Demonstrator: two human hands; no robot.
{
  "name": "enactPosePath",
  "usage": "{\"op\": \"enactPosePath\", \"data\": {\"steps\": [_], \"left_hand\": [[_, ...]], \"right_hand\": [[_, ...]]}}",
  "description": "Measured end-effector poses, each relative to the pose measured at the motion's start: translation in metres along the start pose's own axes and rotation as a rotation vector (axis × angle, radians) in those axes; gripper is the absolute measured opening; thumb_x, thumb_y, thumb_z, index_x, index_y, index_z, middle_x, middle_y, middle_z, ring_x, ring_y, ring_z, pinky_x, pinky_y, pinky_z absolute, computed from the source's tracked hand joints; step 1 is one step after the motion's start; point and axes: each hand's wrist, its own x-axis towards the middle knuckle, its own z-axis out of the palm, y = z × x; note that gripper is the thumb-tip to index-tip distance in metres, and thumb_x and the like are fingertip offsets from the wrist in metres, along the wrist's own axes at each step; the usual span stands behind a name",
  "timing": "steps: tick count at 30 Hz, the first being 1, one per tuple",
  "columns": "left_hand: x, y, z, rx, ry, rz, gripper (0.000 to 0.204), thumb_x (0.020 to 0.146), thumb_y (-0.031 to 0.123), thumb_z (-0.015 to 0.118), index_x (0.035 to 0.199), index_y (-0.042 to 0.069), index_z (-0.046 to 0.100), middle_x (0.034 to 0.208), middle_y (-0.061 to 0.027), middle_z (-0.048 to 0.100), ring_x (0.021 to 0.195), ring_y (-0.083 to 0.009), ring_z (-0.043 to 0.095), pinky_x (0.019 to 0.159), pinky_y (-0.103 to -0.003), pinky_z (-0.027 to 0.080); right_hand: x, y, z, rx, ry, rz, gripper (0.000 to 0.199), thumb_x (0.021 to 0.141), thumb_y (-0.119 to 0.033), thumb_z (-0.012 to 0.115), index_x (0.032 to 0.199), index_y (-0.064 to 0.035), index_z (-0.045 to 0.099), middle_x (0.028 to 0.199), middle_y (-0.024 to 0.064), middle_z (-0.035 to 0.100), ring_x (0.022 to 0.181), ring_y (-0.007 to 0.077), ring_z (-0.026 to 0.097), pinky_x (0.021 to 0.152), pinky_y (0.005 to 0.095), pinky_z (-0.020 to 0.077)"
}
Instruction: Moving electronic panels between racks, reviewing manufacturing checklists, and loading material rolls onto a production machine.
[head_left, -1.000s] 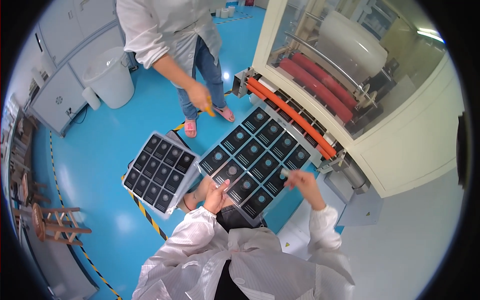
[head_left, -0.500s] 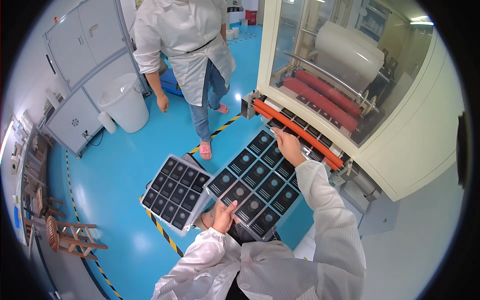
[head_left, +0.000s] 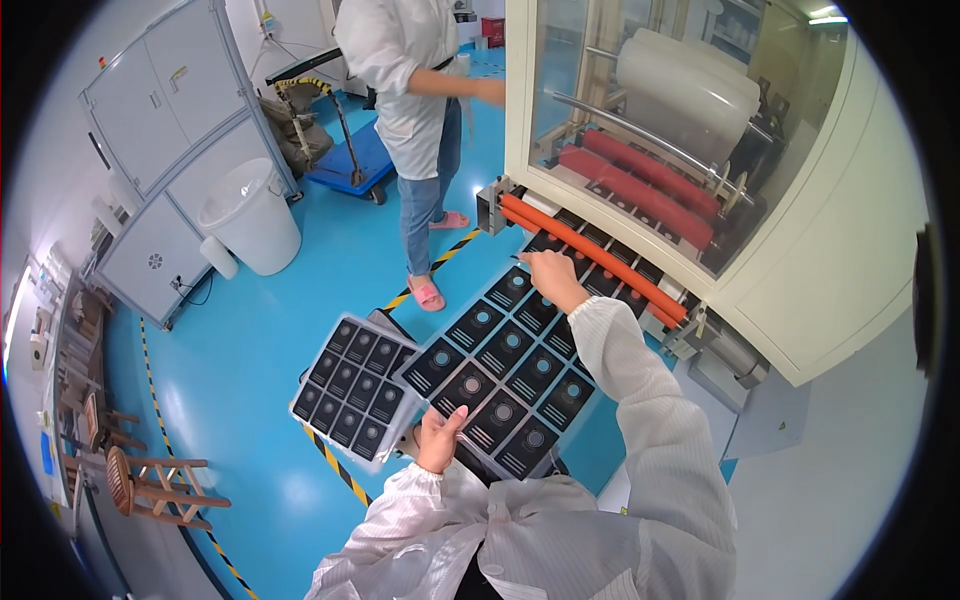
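Observation:
A clear film sheet (head_left: 487,389) printed with rows of black rectangles, each with a ring, stretches from the machine's orange roller (head_left: 590,257) toward my body. My left hand (head_left: 438,438) grips its near edge, thumb on top and fingers underneath. Over the sheet's far part, close to the roller, my right hand (head_left: 554,278) is closed; a small dark tip sticks out of its fingers, too small to name. To the left lies a stack of similar black-patterned sheets (head_left: 352,385), partly overlapped by the held sheet's left corner.
The cream machine (head_left: 800,330) with a window, red rollers and a large film roll (head_left: 690,95) stands at the right. A person (head_left: 410,120) in a white coat stands beyond. Further left are a blue trolley (head_left: 350,165), a white bin (head_left: 255,220) and a wooden stool (head_left: 165,490).
My right hand has moved left along the sheet, near the roller. More of the sheet shows between roller and hand. The person has turned toward the machine, arm outstretched.

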Motion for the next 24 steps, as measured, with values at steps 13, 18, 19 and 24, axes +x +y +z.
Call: {"op": "enactPosePath", "data": {"steps": [13,18,19,24], "left_hand": [[-0.016,0.014,-0.007,-0.074,0.070,-0.061,0.033,0.084,0.006,0.057,0.115,-0.002,0.048,0.105,-0.0080,0.059,0.091,-0.0165,0.059,0.079,-0.028,0.048],[-0.019,0.011,-0.010,-0.005,0.088,-0.096,0.036,0.083,0.007,0.059,0.117,0.001,0.047,0.105,-0.0068,0.059,0.092,-0.0146,0.058,0.075,-0.025,0.047],[-0.020,0.010,-0.011,-0.025,0.060,-0.065,0.037,0.083,0.006,0.057,0.118,0.001,0.045,0.108,-0.0080,0.058,0.096,-0.0167,0.057,0.081,-0.028,0.047],[-0.025,0.006,-0.013,-0.017,0.175,-0.083,0.040,0.080,0.005,0.062,0.117,0.004,0.045,0.098,-0.0018,0.058,0.080,-0.0074,0.054,0.063,-0.019,0.044]], "right_hand": [[-0.044,0.013,-0.012,0.009,-0.016,-0.050,0.026,0.080,-0.010,0.053,0.102,-0.0155,0.065,0.079,0.0157,0.063,0.073,0.0312,0.061,0.065,0.0395,0.0491],[-0.124,0.040,-0.022,-0.014,0.036,-0.026,0.028,0.078,-0.005,0.050,0.099,-0.0151,0.066,0.069,0.0149,0.061,0.065,0.0312,0.060,0.057,0.0404,0.0475],[-0.140,0.046,-0.026,-0.020,0.025,-0.011,0.028,0.078,-0.005,0.050,0.100,-0.0148,0.065,0.069,0.0148,0.061,0.064,0.0316,0.059,0.056,0.0407,0.0471],[-0.219,0.071,-0.044,-0.044,-0.086,0.113,0.027,0.079,-0.007,0.051,0.100,-0.0147,0.065,0.069,0.0154,0.060,0.063,0.0328,0.058,0.056,0.0413,0.0463]]}}
